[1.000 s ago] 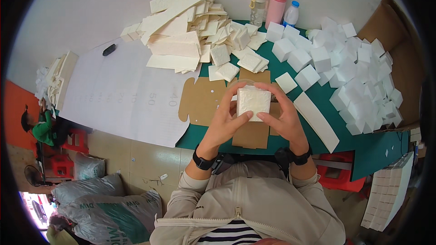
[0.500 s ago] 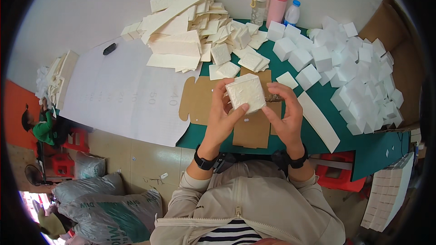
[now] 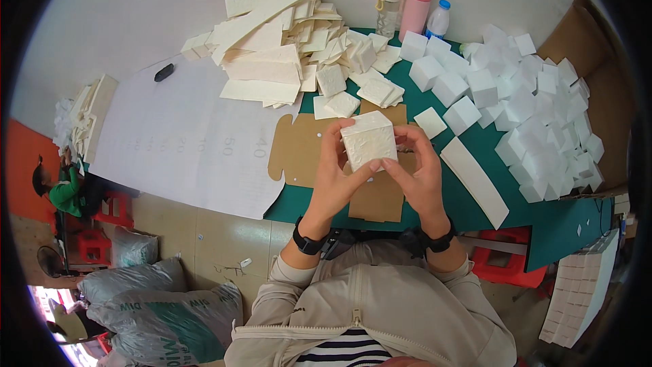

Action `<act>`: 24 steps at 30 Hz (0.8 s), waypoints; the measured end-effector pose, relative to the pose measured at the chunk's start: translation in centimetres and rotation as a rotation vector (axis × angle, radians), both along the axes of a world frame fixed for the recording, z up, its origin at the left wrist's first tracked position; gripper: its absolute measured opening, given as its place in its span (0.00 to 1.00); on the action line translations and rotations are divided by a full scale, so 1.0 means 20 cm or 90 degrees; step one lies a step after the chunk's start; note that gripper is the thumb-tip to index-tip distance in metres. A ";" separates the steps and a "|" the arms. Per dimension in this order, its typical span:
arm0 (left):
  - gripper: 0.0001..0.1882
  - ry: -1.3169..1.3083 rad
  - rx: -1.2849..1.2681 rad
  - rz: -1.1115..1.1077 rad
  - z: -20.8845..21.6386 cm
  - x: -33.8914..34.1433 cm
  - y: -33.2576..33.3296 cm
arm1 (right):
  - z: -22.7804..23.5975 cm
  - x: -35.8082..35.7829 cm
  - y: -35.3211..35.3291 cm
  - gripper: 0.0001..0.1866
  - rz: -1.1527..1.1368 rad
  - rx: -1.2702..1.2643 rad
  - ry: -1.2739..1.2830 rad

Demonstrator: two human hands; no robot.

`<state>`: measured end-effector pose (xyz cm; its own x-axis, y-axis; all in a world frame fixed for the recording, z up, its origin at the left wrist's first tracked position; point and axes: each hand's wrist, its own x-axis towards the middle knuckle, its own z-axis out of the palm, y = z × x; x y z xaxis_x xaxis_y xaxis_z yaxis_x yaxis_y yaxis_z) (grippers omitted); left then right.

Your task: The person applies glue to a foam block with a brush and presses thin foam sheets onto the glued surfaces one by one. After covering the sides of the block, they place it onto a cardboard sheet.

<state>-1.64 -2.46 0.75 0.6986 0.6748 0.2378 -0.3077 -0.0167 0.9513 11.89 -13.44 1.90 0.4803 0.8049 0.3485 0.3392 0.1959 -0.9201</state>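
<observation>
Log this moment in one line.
left hand: holds cream block | right hand: holds same block | green table: brown cardboard, cream pieces, white cubes

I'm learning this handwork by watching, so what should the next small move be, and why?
Probably a gentle press of both thumbs along the near edge of the cream block: the left hand and right hand hold it from both sides, the thumb tips rest close together by that edge, and the face above them looks wrinkled.
</observation>
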 end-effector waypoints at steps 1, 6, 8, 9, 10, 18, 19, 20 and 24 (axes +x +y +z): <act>0.37 0.004 -0.007 0.006 0.00 0.00 0.00 | -0.01 0.00 0.00 0.26 0.004 0.006 -0.004; 0.36 -0.016 -0.041 0.018 0.00 0.01 -0.02 | -0.03 0.00 0.00 0.26 0.021 0.031 -0.013; 0.35 -0.029 -0.051 0.019 0.01 0.01 -0.03 | -0.03 -0.01 0.00 0.26 0.027 0.038 -0.012; 0.35 -0.025 -0.046 0.023 0.02 0.01 -0.03 | -0.03 -0.01 0.00 0.26 0.021 0.046 -0.007; 0.35 -0.021 -0.041 0.027 0.03 0.01 -0.03 | -0.03 -0.02 0.00 0.26 0.016 0.055 -0.002; 0.33 -0.017 -0.107 -0.044 0.05 -0.03 0.00 | -0.02 0.00 -0.01 0.23 0.022 0.056 0.017; 0.33 -0.017 -0.116 -0.057 0.06 -0.03 0.00 | -0.03 0.00 -0.01 0.22 0.027 0.064 0.033; 0.33 -0.017 -0.115 -0.056 0.06 -0.04 0.00 | -0.03 0.00 -0.01 0.22 0.028 0.065 0.033; 0.38 -0.010 -0.054 -0.042 0.05 -0.04 0.03 | -0.01 0.03 -0.01 0.19 0.056 0.104 0.070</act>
<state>-2.50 -1.91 1.65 0.7391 0.6455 0.1926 -0.3198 0.0846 0.9437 12.49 -13.62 1.73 0.4532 0.7826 0.4268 0.2129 0.3699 -0.9043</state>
